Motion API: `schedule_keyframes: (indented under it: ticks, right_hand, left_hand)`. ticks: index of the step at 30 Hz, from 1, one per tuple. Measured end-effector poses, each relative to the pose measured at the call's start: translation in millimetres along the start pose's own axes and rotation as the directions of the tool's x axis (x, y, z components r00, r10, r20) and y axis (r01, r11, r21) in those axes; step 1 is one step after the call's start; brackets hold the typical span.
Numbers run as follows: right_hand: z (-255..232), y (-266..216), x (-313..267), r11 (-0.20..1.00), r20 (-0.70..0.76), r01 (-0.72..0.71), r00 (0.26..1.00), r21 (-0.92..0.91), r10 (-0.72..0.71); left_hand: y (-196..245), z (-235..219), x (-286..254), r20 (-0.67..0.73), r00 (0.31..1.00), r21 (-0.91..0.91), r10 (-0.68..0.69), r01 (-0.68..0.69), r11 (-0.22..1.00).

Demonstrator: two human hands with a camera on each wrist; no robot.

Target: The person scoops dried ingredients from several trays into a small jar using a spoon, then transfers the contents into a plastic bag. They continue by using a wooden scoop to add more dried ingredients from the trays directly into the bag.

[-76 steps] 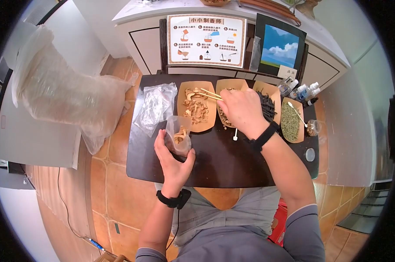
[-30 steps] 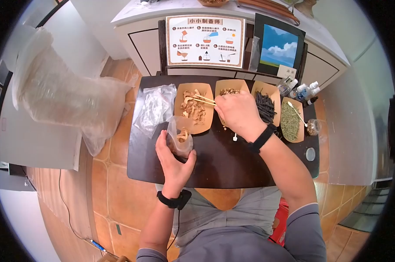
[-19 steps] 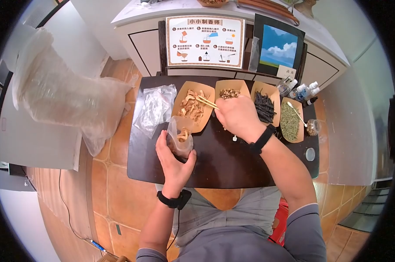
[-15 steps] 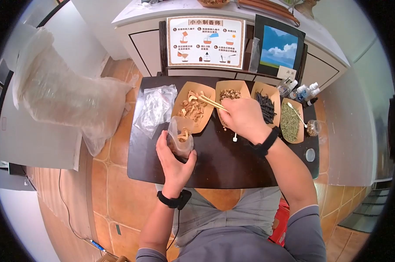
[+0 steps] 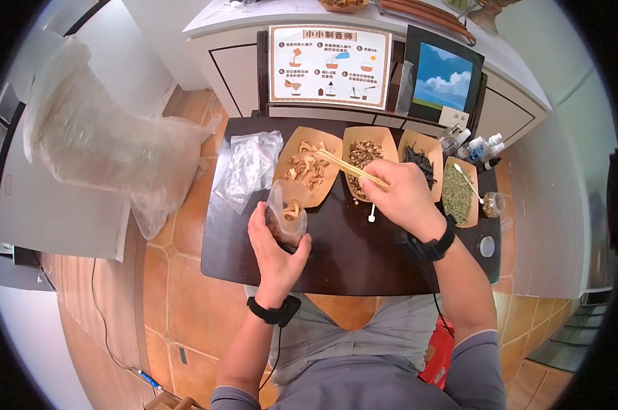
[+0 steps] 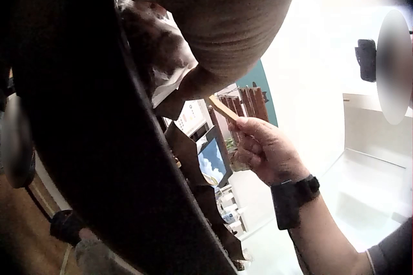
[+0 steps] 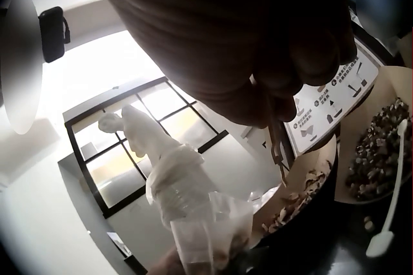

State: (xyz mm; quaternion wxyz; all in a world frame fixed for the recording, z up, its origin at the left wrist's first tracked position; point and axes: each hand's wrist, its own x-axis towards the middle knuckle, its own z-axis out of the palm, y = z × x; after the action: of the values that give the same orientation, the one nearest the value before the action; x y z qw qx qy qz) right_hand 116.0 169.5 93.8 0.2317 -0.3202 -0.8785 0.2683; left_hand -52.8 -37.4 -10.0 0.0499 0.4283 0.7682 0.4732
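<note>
My left hand (image 5: 276,256) grips an open, translucent plastic bag (image 5: 286,217) with pale dried slices inside. Between the thumb and fingers of my right hand (image 5: 406,198) is a pair of wooden tweezers (image 5: 353,169). Their tips lie over the paper tray (image 5: 331,179) of tan dried slices (image 5: 306,167), just beyond the bag's mouth. In the right wrist view, the prongs of the tweezers (image 7: 277,152) point down at that tray. Beneath the right hand sits a second paper tray (image 5: 388,141) of small brown pieces (image 5: 365,150), partly covered by the fingers.
To the right stand trays of dark sticks (image 5: 418,158) and green needle-like bits (image 5: 457,194), with a white spoon (image 5: 467,179), small bottles (image 5: 483,147) and a jar (image 5: 492,203). A crumpled clear bag (image 5: 249,167) lies left. A picture instruction sheet (image 5: 329,66) stands behind the table.
My right hand has drawn back to the right and toward me, uncovering the tray of brown pieces and more of the tweezers. The left hand keeps its hold on the bag.
</note>
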Motion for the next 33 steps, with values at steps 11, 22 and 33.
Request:
schedule_keyframes:
  ticks: [11,22,33]
  right_hand:
    - [-20.6,-37.7,-29.3,0.983,0.127,-0.011,0.992,0.183,-0.013]
    - [-3.3,-7.2,10.6,0.986,-0.011,-0.131,0.991,-0.101,0.13]
    - [31.3,-6.9,26.0,0.862,0.034,0.008,0.999,-0.508,0.011]
  left_hand:
    - [-0.2,0.3,-0.2,-0.011,1.0,-0.019,0.007,-0.007,1.0]
    - [1.2,-0.7,-0.2,0.004,1.0,-0.053,-0.001,0.001,0.999]
    - [4.0,-1.6,-1.1,0.016,1.0,-0.057,-0.02,0.021,0.998]
